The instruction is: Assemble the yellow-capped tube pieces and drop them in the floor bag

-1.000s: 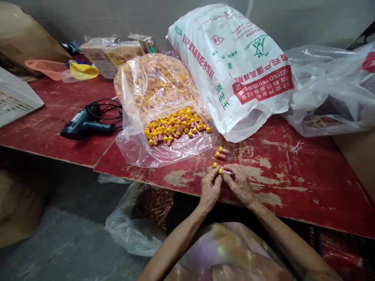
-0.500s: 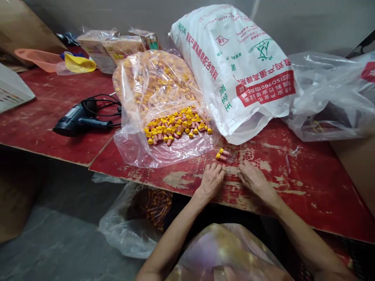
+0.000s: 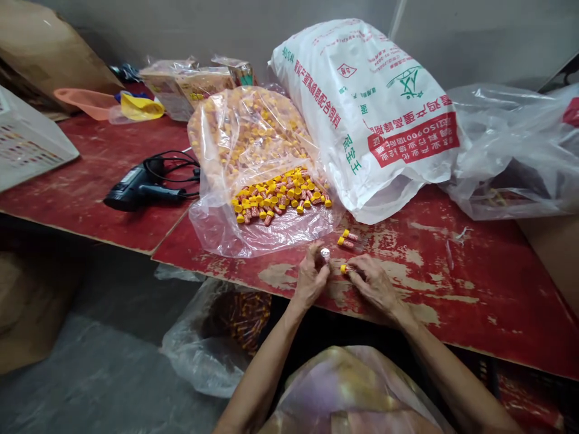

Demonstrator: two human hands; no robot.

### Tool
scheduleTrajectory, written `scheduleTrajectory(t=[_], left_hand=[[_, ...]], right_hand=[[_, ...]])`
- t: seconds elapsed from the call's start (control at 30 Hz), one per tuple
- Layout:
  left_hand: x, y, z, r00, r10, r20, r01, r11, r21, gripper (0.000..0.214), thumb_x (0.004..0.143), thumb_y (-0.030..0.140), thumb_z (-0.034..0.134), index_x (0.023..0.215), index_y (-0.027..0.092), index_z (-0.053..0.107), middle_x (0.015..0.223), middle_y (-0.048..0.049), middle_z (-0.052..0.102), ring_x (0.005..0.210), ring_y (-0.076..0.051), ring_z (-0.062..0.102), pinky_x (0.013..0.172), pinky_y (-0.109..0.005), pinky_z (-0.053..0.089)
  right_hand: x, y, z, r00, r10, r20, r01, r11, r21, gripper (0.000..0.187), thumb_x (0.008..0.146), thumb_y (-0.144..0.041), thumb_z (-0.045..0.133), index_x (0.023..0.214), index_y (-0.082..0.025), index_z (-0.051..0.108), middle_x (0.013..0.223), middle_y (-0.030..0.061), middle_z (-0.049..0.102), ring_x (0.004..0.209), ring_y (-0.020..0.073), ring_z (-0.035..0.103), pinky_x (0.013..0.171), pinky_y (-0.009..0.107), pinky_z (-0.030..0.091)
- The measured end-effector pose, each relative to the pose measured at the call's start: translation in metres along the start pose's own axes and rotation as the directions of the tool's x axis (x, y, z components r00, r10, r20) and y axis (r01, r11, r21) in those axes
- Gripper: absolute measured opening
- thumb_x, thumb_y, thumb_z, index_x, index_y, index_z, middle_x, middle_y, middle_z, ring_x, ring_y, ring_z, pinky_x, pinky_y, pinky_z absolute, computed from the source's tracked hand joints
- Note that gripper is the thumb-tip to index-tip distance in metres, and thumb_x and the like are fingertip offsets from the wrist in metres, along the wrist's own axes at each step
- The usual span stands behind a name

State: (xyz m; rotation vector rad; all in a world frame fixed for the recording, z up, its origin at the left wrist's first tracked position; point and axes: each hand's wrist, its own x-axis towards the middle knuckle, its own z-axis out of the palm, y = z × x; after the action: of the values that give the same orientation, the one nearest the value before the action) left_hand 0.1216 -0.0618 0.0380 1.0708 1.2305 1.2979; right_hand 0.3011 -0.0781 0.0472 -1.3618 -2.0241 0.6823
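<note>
Two yellow-capped tubes [image 3: 347,242] lie, I judge, within easy reach while my left hand [image 3: 311,278] grips a pale-ended piece [image 3: 325,253] and my right hand [image 3: 375,282] pinches a third tube [image 3: 344,269], likely for fingertip control.

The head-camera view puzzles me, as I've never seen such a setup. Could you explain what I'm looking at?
There is no robot here: these are a person's own bare hands, seen from a camera worn on the head, looking forward and down. The left hand holds a small pale piece, too small to identify. The right hand grips a yellow-capped tube. Two similar tubes lie just beyond, on the worn red table. Farther back are a clear bag full of yellow-capped pieces, a white printed sack and, to the left, a dark gun-shaped tool.
</note>
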Motion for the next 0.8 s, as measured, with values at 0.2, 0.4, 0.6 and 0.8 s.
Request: scheduleTrajectory(t=[0.2, 0.4, 0.6, 0.8], left_hand=[[0.01, -0.014, 0.0, 0.908, 0.281, 0.311, -0.399, 0.806, 0.436, 0.037, 0.078, 0.016, 0.054, 0.112, 0.024, 0.064, 0.099, -0.008, 0.066, 0.093, -0.022, 0.06, 0.091, -0.037, 0.045], [0.004, -0.03, -0.002, 0.918, 0.317, 0.239, -0.389, 0.836, 0.387, 0.031, 0.08, 0.018, 0.055, 0.109, 0.025, 0.065, 0.1, -0.0098, 0.067, 0.095, -0.024, 0.061, 0.09, -0.036, 0.046], [0.005, -0.022, -0.005, 0.941, 0.286, 0.183, -0.334, 0.878, 0.343, 0.023, 0.074, 0.018, 0.063, 0.096, 0.024, 0.066, 0.088, -0.0063, 0.068, 0.087, -0.022, 0.062, 0.098, -0.041, 0.041], [-0.016, 0.002, 0.014, 0.982, -0.183, 0.053, 0.189, 0.904, -0.383, 0.038, 0.069, 0.032, 0.071, 0.101, 0.021, 0.053, 0.089, -0.003, 0.065, 0.075, -0.014, 0.063, 0.072, -0.027, 0.05]], right_hand=[[0.003, 0.008, 0.002, 0.993, -0.072, 0.095, 0.082, 0.99, -0.11, 0.018, 0.094, -0.021, 0.039, 0.1, -0.021, 0.056, 0.096, 0.0087, 0.055, 0.086, 0.0209, 0.056, 0.078, 0.036, 0.049], [-0.005, 0.013, 0.005, 0.99, -0.016, 0.137, 0.05, 0.968, -0.246, 0.023, 0.096, -0.025, 0.034, 0.104, -0.022, 0.055, 0.096, 0.0097, 0.055, 0.085, 0.0214, 0.056, 0.077, 0.036, 0.049], [-0.01, 0.012, 0.007, 0.999, -0.041, 0.025, 0.044, 0.987, -0.156, 0.025, 0.094, -0.024, 0.038, 0.112, -0.022, 0.055, 0.107, 0.011, 0.059, 0.098, 0.0236, 0.057, 0.086, 0.041, 0.048], [-0.008, -0.02, 0.023, 0.958, 0.066, -0.278, -0.044, 0.995, 0.085, 0.029, 0.092, -0.028, 0.046, 0.12, -0.023, 0.051, 0.108, 0.0095, 0.06, 0.098, 0.0214, 0.059, 0.085, 0.037, 0.051]])
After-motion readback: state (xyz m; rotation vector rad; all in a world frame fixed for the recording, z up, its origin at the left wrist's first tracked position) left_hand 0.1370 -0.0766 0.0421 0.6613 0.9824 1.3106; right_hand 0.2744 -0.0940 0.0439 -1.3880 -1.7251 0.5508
